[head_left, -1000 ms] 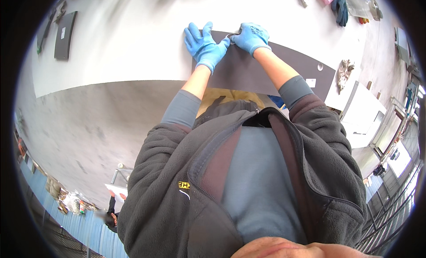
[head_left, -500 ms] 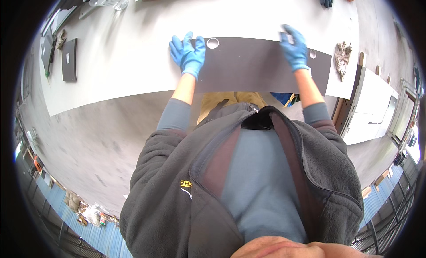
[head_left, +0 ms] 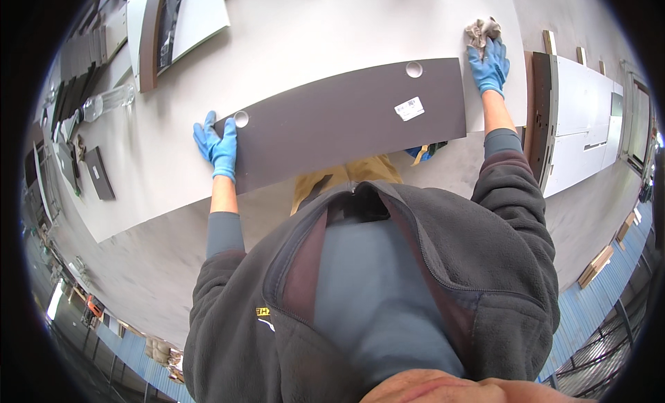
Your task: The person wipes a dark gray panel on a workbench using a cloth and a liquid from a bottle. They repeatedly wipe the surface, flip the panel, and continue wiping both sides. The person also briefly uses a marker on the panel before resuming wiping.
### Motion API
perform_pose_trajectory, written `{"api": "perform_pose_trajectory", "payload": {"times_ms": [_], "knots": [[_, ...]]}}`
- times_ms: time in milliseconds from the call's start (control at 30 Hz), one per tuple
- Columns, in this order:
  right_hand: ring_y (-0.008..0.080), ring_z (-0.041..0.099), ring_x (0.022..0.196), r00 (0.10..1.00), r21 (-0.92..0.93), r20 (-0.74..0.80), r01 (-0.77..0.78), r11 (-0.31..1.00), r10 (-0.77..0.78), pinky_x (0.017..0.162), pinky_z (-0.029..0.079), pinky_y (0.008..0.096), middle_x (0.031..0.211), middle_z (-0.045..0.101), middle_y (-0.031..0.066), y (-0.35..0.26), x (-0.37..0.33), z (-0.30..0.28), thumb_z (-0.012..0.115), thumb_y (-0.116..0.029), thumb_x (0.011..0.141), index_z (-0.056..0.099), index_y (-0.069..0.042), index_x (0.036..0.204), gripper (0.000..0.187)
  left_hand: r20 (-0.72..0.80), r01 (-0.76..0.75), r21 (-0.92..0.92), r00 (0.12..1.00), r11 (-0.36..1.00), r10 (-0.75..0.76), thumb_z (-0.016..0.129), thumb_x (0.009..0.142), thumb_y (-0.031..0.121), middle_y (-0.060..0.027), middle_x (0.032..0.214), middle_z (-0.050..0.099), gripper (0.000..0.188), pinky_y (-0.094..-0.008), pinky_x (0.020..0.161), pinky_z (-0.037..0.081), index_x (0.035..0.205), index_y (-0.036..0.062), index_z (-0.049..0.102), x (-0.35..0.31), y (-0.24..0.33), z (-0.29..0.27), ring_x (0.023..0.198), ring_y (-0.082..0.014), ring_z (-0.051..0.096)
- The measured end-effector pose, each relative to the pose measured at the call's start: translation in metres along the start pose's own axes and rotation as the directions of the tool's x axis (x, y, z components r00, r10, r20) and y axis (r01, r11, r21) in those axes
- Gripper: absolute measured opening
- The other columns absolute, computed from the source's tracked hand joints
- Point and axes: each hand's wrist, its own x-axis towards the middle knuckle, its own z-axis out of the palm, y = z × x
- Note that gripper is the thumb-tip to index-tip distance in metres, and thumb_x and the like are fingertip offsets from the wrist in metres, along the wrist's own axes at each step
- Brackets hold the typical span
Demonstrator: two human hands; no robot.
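The dark panel (head_left: 339, 115) lies flat across the middle of the frame on the pale counter (head_left: 325, 39), its left end lower than its right. The left end is partly covered by the left hand (head_left: 218, 148), which is spread, the thumb side at the panel's end beside the left round hole (head_left: 241, 119); any contact beneath the palm is hidden. The right hand (head_left: 489, 65), upper right, is beyond the panel's right end, its fingers at a crumpled rag (head_left: 483, 31). The fingertips are obscured by the cloth, so it cannot be told whether they pinch it or only rest on it. A white label (head_left: 409, 109) is on the panel below the right round hole (head_left: 414, 69); its print is too small to make out. The panel's near edge is in view above the dark jacket (head_left: 443, 264), which blocks much of the lower frame. Upper left, boards (head_left: 201, 18) are cut off by the top edge, with a clear bottle (head_left: 107, 102) below them and a small dark block (head_left: 100, 173) farther down. White panels (head_left: 582, 119) stand at the right. Items along the left rim are distorted and cannot be identified.
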Motion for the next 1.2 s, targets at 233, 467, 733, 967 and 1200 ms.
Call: {"api": "perform_pose_trajectory", "payload": {"times_ms": [233, 467, 733, 967, 1200], "knots": [[0.0330, 0.041, 0.152, 0.931, 0.088, -0.213, 0.321, 0.943, -0.297, 0.123, 0.031, 0.0547, 0.161, 0.050, 0.0159, -0.006, 0.013, 0.009, 0.070, -0.053, 0.092, 0.056, -0.007, 0.150, 0.075, 0.000, -0.027, -0.005, 1.000, 1.000, 0.027, 0.079, 0.089, 0.051, -0.0248, 0.169, 0.030, 0.070, -0.0458, 0.129, 0.025, 0.151, 0.0246, 0.059, 0.002, -0.010, 0.000, 0.157, -0.0376, 0.030], [0.0296, 0.064, 0.132, 0.987, 0.804, -0.163, 0.129, 0.580, 0.006, 0.112, 0.049, 0.0360, 0.141, 0.068, 0.0154, -0.021, 0.000, -0.047, 0.060, -0.012, 0.103, 0.059, -0.001, 0.144, 0.043, -0.004, -0.039, -0.003, 0.999, 0.999, 0.039, 0.079, 0.089, 0.052, -0.0251, 0.168, 0.031, 0.071, -0.0450, 0.128, 0.025, 0.152, 0.0244, 0.059, 0.006, -0.010, 0.002, 0.157, -0.0373, 0.030], [0.0427, 0.054, 0.139, 0.979, 0.163, -0.140, 0.168, 0.972, -0.145, 0.122, 0.038, 0.0517, 0.150, 0.056, 0.0247, -0.175, -0.124, -0.036, 0.065, -0.036, 0.096, 0.056, 0.000, 0.147, 0.063, -0.050, -0.086, 0.056, 0.995, 0.995, 0.089, 0.076, 0.088, 0.058, -0.0257, 0.165, 0.033, 0.073, -0.0481, 0.127, 0.027, 0.149, 0.0234, 0.061, 0.002, -0.006, 0.005, 0.154, -0.0406, 0.033], [0.0367, 0.039, 0.153, 0.677, 0.699, 0.351, 0.271, 0.662, -0.647, 0.130, 0.025, 0.0467, 0.162, 0.043, 0.0235, -0.453, -0.244, -0.043, 0.044, -0.025, 0.103, 0.039, 0.002, 0.157, 0.060, -0.012, -0.055, 0.075, 0.998, 0.996, 0.056, 0.073, 0.086, 0.064, -0.0211, 0.163, 0.034, 0.075, -0.0518, 0.127, 0.022, 0.150, 0.0255, 0.060, 0.003, -0.002, 0.003, 0.151, -0.0397, 0.031], [0.0443, 0.050, 0.141, 0.854, 0.340, -0.039, 0.499, 0.797, -0.518, 0.117, 0.042, 0.0511, 0.149, 0.053, 0.0296, -0.364, -0.209, -0.067, 0.058, -0.021, 0.098, 0.061, -0.002, 0.137, 0.044, 0.087, -0.005, -0.049, 0.996, 0.999, 0.009, 0.072, 0.087, 0.065, -0.0283, 0.173, 0.017, 0.080, -0.0542, 0.131, 0.010, 0.156, 0.0280, 0.052, -0.001, 0.008, -0.008, 0.160, -0.0474, 0.012]]}}
